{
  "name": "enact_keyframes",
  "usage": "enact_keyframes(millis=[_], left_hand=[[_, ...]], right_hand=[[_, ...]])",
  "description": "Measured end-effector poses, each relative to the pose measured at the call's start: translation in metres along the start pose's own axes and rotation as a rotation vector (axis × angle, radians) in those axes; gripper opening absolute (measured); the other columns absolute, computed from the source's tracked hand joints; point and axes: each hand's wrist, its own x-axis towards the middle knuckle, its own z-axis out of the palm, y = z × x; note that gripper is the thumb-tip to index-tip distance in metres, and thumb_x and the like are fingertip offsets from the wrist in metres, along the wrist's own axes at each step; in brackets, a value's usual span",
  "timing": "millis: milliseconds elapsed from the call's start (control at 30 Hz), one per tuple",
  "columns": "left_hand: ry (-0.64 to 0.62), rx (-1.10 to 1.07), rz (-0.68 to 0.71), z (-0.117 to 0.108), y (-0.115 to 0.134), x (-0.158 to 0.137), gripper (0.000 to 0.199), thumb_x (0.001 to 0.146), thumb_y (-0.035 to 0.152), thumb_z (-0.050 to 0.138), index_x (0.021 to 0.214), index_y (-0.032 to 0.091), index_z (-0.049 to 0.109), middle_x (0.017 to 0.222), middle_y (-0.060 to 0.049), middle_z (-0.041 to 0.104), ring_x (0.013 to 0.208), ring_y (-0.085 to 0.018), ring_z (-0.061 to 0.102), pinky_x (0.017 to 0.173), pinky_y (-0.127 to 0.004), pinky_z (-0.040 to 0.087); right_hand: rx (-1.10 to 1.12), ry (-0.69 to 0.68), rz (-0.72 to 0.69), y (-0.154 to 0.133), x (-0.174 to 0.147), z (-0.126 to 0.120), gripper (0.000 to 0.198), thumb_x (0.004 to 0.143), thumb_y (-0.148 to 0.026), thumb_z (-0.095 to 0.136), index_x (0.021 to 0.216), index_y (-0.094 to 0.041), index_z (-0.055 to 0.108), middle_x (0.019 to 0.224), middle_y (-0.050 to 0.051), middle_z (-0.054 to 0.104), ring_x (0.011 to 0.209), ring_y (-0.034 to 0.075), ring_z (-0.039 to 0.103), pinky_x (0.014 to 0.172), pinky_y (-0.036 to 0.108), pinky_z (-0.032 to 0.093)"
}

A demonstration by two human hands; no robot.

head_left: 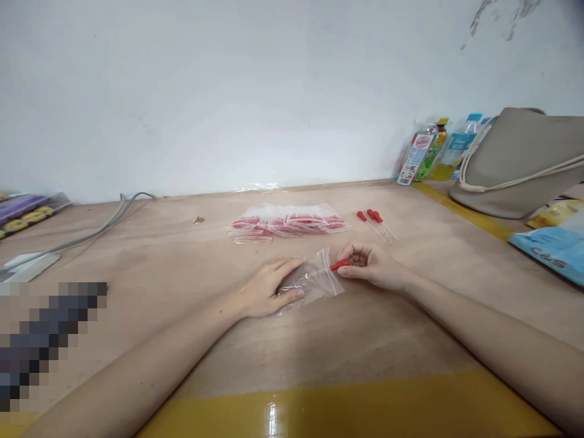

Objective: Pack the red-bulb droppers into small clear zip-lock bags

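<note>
A clear zip bag (314,281) lies on the table in front of me. My left hand (269,286) rests on its closed end, thumb and fingers spread apart along its two edges. At the bag's zip end, my right hand (367,266) pinches the red bulb of a dropper (339,265) between thumb and fingers. The dropper's thin clear stem points left into or over the bag's mouth; which of these I cannot tell. Several loose droppers (375,219) with red bulbs lie beyond my right hand. A row of overlapping zip bags (292,222) with red zip strips or contents sits behind.
Drink bottles (429,152) and a grey-beige drawstring bag (520,161) stand at the right by the wall. A blue packet (554,249) lies nearer. At the left are a grey cable (104,228) and purple-yellow packets (27,213). Yellow tape (356,404) covers the table's front edge.
</note>
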Motion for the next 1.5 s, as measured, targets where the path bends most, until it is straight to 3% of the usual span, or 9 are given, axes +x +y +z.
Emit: enact_keyframes(millis=[167, 267, 367, 633, 833, 1000, 1100, 1300, 1500], left_hand=[[-0.019, 0.014, 0.018, -0.001, 0.0, 0.001, 0.052, 0.086, 0.041, 0.051, 0.131, 0.017, 0.038, 0.123, -0.011, 0.052, 0.112, -0.024, 0.05, 0.095, -0.04, 0.041], [-0.027, 0.034, 0.024, -0.001, 0.001, 0.002, 0.053, 0.087, 0.04, 0.051, 0.132, 0.016, 0.038, 0.124, -0.012, 0.052, 0.112, -0.024, 0.05, 0.096, -0.039, 0.041], [0.009, 0.059, 0.03, -0.001, 0.0, 0.002, 0.051, 0.086, 0.041, 0.052, 0.13, 0.016, 0.04, 0.126, -0.012, 0.051, 0.117, -0.025, 0.047, 0.099, -0.041, 0.038], [0.067, 0.022, 0.044, 0.0, -0.005, 0.0, 0.041, 0.086, 0.038, 0.053, 0.121, 0.018, 0.05, 0.116, -0.01, 0.06, 0.109, -0.022, 0.054, 0.093, -0.038, 0.044], [0.07, 0.003, 0.038, 0.001, -0.007, 0.0, 0.038, 0.086, 0.033, 0.052, 0.122, 0.019, 0.05, 0.117, -0.009, 0.06, 0.109, -0.022, 0.055, 0.093, -0.039, 0.044], [0.076, -0.001, 0.028, 0.002, -0.006, 0.0, 0.038, 0.086, 0.034, 0.054, 0.12, 0.018, 0.052, 0.115, -0.009, 0.061, 0.109, -0.022, 0.054, 0.094, -0.038, 0.044], [0.079, -0.006, 0.025, 0.002, -0.004, 0.001, 0.037, 0.086, 0.034, 0.053, 0.119, 0.018, 0.053, 0.115, -0.009, 0.061, 0.109, -0.022, 0.054, 0.095, -0.039, 0.044], [0.053, -0.008, 0.025, 0.002, -0.005, 0.0, 0.034, 0.087, 0.034, 0.051, 0.118, 0.019, 0.055, 0.12, -0.008, 0.059, 0.113, -0.022, 0.052, 0.097, -0.041, 0.043], [0.058, -0.001, 0.038, 0.003, -0.007, 0.0, 0.035, 0.087, 0.033, 0.052, 0.118, 0.018, 0.057, 0.12, -0.009, 0.058, 0.113, -0.021, 0.052, 0.098, -0.039, 0.042]], right_hand=[[0.031, -0.112, -0.092, -0.001, 0.002, 0.0, 0.03, 0.061, -0.033, 0.075, 0.07, -0.017, 0.051, 0.095, 0.003, 0.06, 0.085, 0.011, 0.058, 0.074, 0.027, 0.046], [0.023, -0.209, -0.022, -0.003, 0.002, 0.002, 0.032, 0.064, -0.037, 0.072, 0.073, -0.018, 0.048, 0.085, 0.001, 0.06, 0.074, 0.009, 0.057, 0.066, 0.025, 0.046], [-0.018, -0.199, 0.028, -0.004, 0.003, 0.002, 0.033, 0.065, -0.038, 0.071, 0.073, -0.018, 0.047, 0.075, -0.002, 0.06, 0.067, 0.008, 0.055, 0.062, 0.022, 0.044], [-0.102, -0.123, 0.039, 0.005, 0.011, -0.02, 0.029, 0.062, -0.035, 0.074, 0.073, -0.016, 0.056, 0.074, 0.0, 0.063, 0.064, 0.009, 0.056, 0.06, 0.023, 0.042], [-0.204, -0.241, 0.045, 0.004, 0.014, -0.026, 0.028, 0.063, -0.04, 0.072, 0.074, -0.016, 0.064, 0.073, 0.0, 0.063, 0.063, 0.01, 0.055, 0.06, 0.024, 0.042], [-0.362, -0.023, -0.07, 0.004, 0.014, -0.008, 0.03, 0.061, -0.043, 0.072, 0.058, -0.015, 0.061, 0.059, -0.002, 0.054, 0.055, 0.008, 0.045, 0.05, 0.021, 0.034], [-0.384, 0.094, -0.025, 0.003, 0.013, -0.002, 0.032, 0.057, -0.044, 0.074, 0.057, -0.015, 0.06, 0.052, -0.004, 0.048, 0.049, 0.006, 0.039, 0.045, 0.02, 0.029], [-0.279, -0.126, 0.071, -0.007, 0.008, -0.011, 0.028, 0.059, -0.038, 0.073, 0.076, -0.016, 0.067, 0.046, -0.008, 0.044, 0.043, 0.004, 0.035, 0.041, 0.018, 0.024], [-0.092, -0.011, 0.157, -0.008, 0.007, -0.006, 0.028, 0.054, -0.033, 0.077, 0.07, -0.015, 0.062, 0.059, -0.003, 0.059, 0.053, 0.007, 0.051, 0.049, 0.02, 0.039]])
